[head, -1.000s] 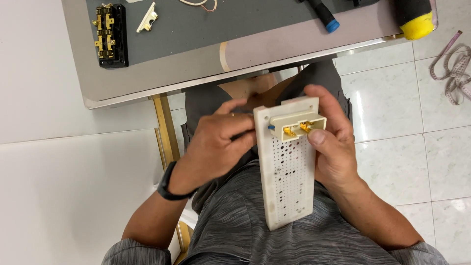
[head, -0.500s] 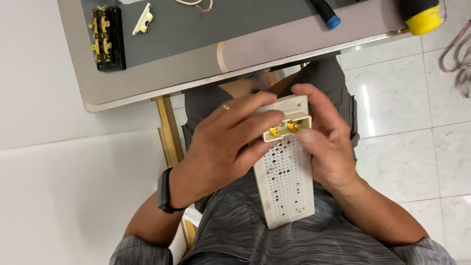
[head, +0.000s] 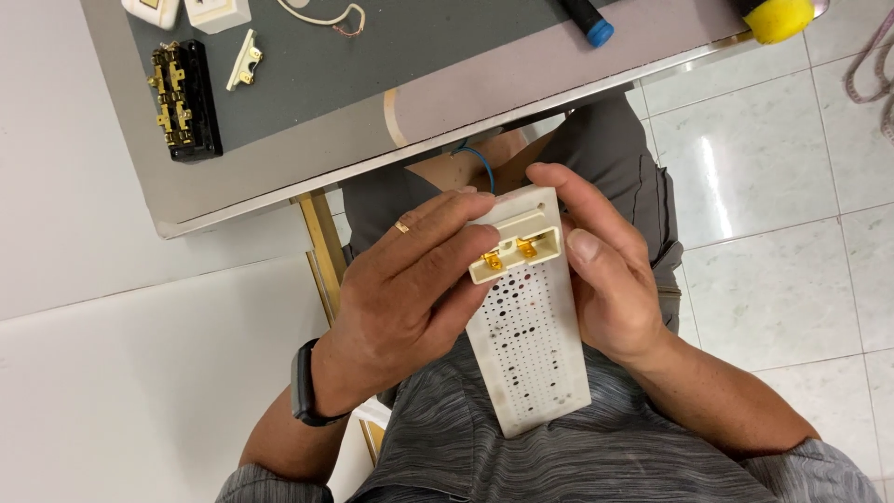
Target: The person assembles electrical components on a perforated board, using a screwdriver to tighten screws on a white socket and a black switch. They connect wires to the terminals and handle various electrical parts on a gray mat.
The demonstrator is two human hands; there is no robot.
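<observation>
A long white perforated board (head: 533, 352) rests upright over my lap. Near its top end sits a small cream electrical block with two brass terminals (head: 515, 252). My left hand (head: 410, 298), with a ring and a dark wristwatch, wraps the board's left edge, its fingers laid across the cream block. My right hand (head: 605, 270) clasps the board's right edge, thumb pressed beside the block. A thin blue wire (head: 480, 164) curls up behind the board's top.
A grey-topped table (head: 307, 158) lies ahead with a black terminal block (head: 184, 101), a small cream part (head: 245, 60), white switch pieces (head: 216, 11), a loose wire (head: 326, 15), a blue-tipped tool (head: 590, 20) and a yellow-ended tool (head: 776, 17). White tile floor lies to the right.
My left fingers have spread over the cream block, having first held only the board's left edge. The board has tilted slightly, and the view has drifted, showing more of the tabletop.
</observation>
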